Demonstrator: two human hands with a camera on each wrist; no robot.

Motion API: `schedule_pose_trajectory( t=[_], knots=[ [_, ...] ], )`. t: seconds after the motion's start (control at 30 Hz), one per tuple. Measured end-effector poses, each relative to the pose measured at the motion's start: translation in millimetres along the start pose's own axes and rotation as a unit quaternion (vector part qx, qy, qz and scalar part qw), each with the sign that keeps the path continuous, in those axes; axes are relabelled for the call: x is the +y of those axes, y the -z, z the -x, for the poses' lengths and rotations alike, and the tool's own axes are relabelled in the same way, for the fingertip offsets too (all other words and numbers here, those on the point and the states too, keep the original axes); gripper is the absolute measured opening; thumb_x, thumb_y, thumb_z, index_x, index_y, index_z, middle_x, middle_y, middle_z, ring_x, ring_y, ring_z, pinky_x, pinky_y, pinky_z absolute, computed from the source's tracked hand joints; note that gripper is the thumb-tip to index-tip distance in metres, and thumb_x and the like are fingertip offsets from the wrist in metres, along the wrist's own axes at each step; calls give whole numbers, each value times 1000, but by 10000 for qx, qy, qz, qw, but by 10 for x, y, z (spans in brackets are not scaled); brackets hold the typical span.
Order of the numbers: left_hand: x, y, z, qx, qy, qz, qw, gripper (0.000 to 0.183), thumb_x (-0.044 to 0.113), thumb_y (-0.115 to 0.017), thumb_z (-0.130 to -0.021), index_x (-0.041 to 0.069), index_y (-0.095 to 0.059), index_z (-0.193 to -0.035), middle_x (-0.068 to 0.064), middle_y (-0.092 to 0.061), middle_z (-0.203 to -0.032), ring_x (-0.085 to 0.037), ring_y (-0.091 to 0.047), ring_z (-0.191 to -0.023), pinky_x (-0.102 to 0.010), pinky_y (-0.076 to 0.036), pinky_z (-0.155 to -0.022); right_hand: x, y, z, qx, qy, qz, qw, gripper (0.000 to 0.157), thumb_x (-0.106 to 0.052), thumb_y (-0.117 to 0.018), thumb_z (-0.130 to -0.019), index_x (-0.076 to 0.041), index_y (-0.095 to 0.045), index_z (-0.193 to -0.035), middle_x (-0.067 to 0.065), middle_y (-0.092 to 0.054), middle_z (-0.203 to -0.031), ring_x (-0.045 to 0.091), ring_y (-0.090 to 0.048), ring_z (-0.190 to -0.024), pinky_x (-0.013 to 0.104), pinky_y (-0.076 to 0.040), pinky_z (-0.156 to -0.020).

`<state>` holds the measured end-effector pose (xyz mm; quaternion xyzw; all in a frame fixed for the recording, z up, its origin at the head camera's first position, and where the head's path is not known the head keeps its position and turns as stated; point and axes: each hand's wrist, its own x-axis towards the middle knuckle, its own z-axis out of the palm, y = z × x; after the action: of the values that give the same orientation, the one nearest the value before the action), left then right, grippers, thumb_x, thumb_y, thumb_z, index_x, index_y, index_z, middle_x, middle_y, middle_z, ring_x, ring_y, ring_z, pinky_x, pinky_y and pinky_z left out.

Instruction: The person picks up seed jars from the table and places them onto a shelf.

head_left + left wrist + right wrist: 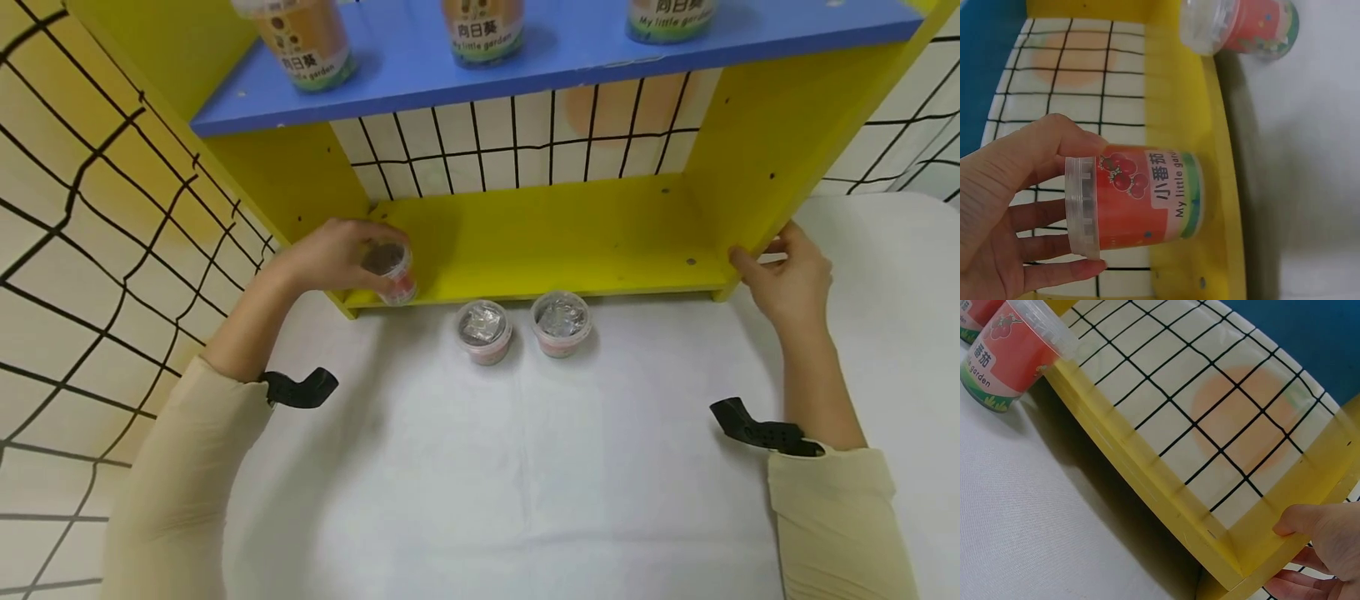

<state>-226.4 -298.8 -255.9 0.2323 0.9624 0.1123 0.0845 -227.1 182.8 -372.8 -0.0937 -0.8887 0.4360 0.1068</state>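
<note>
I've got my left hand (333,254) gripping a red cup (400,286) at the front left of the yellow shelf (555,237). Two more cups (484,333) sit on the worktop (510,467) just in front of it, and my right hand (793,279) pinches the shelf's right side.

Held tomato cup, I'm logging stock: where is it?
Head view: the tomato cup is in the left hand, at the left end of the yellow shelf.

Bright, diffuse light fills the head view, casting a soft shadow at lower left on the white table (450,467) and glinting off the foil-topped cups (482,325). Both wrist views look dimmer and softer, with deep shadow beneath the yellow shelf (1125,459).
</note>
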Motion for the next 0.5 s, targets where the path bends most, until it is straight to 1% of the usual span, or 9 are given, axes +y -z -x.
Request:
schedule_pose_trajectory(
  t=[0.1, 0.17, 0.3, 0.37, 0.5],
  knots=[
    [-65, -19, -53, -115, 166, 50, 9998, 59, 28, -76, -75, 14, -55, -128, -9, -55, -127, -27, -50, -106, -45, -43, -90, 2, -3, 0, 4, 24, 42, 10000, 58, -39, -51, -90, -8, -38, -137, 8, -46, -112, -14, -42, -61, 5, -39, -52],
    [-104, -26, -86, -195, 303, 93, 9993, 61, 29, -76, -75, 15, -53, -130, -10, -52, -130, -28, -47, -111, -47, -39, -95, 5, -3, 0, 6, 50, 84, 10000, 59, -39, -51, -90, -7, -38, -137, 14, -45, -117, -15, -41, -61, 5, -38, -52],
    [-170, -44, -138, -333, 567, 190, 9977, 64, 30, -76, -75, 16, -50, -132, -9, -47, -136, -29, -40, -120, -48, -31, -102, 13, -11, 10, 36, 130, 90, 9999, 58, -38, -51, -90, -7, -38, -137, 19, -45, -120, -16, -40, -60, 4, -37, -51],
    [-194, -53, -158, -371, 587, 210, 9974, 63, 28, -75, -76, 15, -50, -132, -10, -46, -137, -29, -39, -121, -48, -29, -104, 12, -12, 13, 28, 120, 81, 9999, 58, -38, -51, -90, -7, -38, -138, 19, -45, -120, -16, -40, -60, 4, -37, -51],
    [-221, -55, -197, -435, 469, 241, 9977, 59, 22, -73, -78, 14, -50, -132, -11, -46, -136, -29, -40, -121, -48, -29, -104, 10, -1, 12, 26, 96, 46, 9999, 59, -38, -52, -90, -7, -38, -137, 14, -46, -115, -15, -41, -60, 5, -38, -51]
  ],
)
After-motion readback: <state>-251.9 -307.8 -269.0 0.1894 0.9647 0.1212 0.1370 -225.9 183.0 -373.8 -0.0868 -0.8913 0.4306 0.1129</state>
